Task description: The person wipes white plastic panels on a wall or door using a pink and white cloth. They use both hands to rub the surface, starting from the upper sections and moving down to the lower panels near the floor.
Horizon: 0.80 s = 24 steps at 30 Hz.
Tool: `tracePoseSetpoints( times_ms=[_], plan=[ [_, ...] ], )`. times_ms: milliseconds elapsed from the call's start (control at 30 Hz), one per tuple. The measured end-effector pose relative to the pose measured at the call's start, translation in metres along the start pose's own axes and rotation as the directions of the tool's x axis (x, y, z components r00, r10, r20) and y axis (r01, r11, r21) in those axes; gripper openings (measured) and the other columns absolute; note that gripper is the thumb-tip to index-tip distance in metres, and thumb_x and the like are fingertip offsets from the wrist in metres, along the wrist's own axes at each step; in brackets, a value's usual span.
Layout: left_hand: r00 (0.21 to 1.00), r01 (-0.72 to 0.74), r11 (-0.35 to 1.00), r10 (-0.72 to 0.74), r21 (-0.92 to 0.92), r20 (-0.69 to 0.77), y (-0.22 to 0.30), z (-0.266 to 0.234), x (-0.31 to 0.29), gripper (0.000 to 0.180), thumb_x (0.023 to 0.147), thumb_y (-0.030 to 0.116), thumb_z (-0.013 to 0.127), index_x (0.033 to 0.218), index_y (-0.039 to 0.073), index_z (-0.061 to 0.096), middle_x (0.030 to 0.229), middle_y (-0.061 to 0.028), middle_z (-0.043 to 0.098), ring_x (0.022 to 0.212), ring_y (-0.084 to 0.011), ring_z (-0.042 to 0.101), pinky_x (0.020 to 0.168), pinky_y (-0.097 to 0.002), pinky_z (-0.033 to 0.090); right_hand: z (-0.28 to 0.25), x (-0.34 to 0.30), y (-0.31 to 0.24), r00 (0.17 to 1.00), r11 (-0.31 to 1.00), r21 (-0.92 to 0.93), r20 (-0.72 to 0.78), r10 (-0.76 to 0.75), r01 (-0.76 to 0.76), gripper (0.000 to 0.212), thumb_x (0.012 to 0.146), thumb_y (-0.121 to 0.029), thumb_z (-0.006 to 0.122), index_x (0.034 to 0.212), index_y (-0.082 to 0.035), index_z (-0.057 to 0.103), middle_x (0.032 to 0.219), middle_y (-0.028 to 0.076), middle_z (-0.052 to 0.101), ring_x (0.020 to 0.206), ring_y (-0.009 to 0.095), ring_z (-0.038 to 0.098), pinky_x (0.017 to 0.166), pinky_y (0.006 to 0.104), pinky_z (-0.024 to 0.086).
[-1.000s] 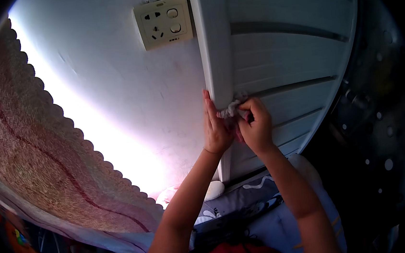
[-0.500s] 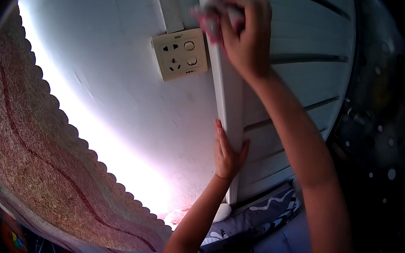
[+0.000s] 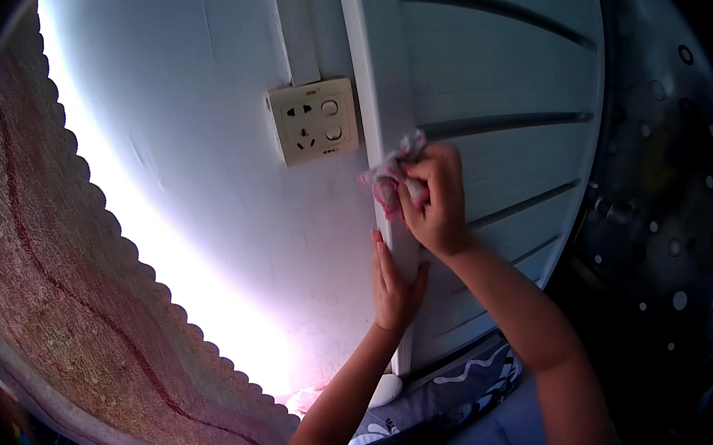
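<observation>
The left hand is not closed: it lies on the lower part of the white edge post, fingers pointing up along the left side and thumb out to the right, and the right hand has a tight pinch on a bunched pink and grey rag. From the left, there is a fuzzy cover with a bumpy edge, then a white wall with a cream socket plate on it, then the post. The rag is on the post, a bit lower than the socket plate and just above the left hand, and it seems to touch. Right of that is the white panel with dark grooves, and far right is something dark with pale spots. I think the step now is rubbing the post with the rag, and the next rub calls for a firm pinch, a flat push and a steady left hand out of the way. Half a second ago, the rag was up above the socket plate; now it is down below it, much nearer the left hand, which stays on the post
</observation>
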<state>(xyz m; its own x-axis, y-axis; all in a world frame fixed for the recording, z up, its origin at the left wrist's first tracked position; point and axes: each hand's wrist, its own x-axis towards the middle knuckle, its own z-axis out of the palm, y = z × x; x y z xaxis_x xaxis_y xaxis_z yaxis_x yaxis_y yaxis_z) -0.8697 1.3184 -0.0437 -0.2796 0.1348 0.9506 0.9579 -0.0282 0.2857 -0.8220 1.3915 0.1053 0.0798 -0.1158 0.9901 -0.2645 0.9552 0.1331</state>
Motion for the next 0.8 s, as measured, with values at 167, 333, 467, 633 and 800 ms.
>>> tracePoseSetpoints(
  times_ms=[167,333,467,633,800],
  plan=[
    [0.997,-0.068,0.997,0.068,0.023,-0.034,-0.002,-0.001,-0.001,0.094,0.078,0.011,0.075,0.146,-0.007,0.013,0.144,-0.0372,0.030,0.131,-0.0502,0.039,0.105,-0.0491,0.039,0.015,0.102,0.020,0.983,0.985,0.008,-0.073,-0.170,0.171,0.027,0.071,0.004,0.069,0.091,-0.006,0.054,0.095,0.011,0.053,0.088,0.030,0.052,0.077,0.0406,0.042],
    [0.994,-0.104,0.994,0.104,0.016,-0.045,-0.001,0.003,0.001,0.092,0.079,0.011,0.074,0.146,-0.007,0.014,0.143,-0.0372,0.032,0.130,-0.0506,0.040,0.104,-0.0497,0.040,0.029,0.150,0.020,0.942,0.981,-0.140,-0.288,-0.170,0.134,0.029,0.071,0.002,0.070,0.092,-0.009,0.054,0.097,0.011,0.051,0.094,0.032,0.050,0.081,0.0422,0.040],
    [0.994,-0.090,0.996,0.091,0.015,-0.057,-0.005,0.001,0.000,0.091,0.079,0.012,0.074,0.146,-0.008,0.015,0.143,-0.0370,0.033,0.130,-0.0505,0.040,0.104,-0.0493,0.040,0.015,0.014,-0.003,0.995,0.989,-0.138,-0.083,-0.063,0.051,0.033,0.075,-0.003,0.066,0.107,-0.009,0.058,0.109,0.014,0.051,0.101,0.033,0.048,0.087,0.0455,0.037],
    [0.997,-0.004,0.994,0.012,-0.107,0.072,-0.001,-0.005,0.005,0.092,0.079,0.012,0.073,0.147,-0.006,0.013,0.146,-0.0361,0.028,0.134,-0.0501,0.035,0.107,-0.0496,0.035,0.004,-0.026,-0.018,0.984,0.956,-0.249,0.131,-0.124,0.154,0.045,0.080,-0.014,0.063,0.124,-0.007,0.057,0.120,0.015,0.049,0.110,0.033,0.045,0.096,0.0471,0.033],
    [0.996,-0.087,0.996,0.086,-0.030,-0.027,-0.011,0.000,-0.007,0.092,0.079,0.011,0.072,0.147,-0.006,0.012,0.146,-0.0364,0.027,0.134,-0.0504,0.034,0.109,-0.0498,0.034,0.033,0.137,0.013,0.965,0.943,-0.277,-0.127,-0.228,0.186,0.055,0.077,-0.017,0.068,0.129,-0.007,0.054,0.125,0.016,0.048,0.112,0.033,0.043,0.094,0.0480,0.034]
  ],
)
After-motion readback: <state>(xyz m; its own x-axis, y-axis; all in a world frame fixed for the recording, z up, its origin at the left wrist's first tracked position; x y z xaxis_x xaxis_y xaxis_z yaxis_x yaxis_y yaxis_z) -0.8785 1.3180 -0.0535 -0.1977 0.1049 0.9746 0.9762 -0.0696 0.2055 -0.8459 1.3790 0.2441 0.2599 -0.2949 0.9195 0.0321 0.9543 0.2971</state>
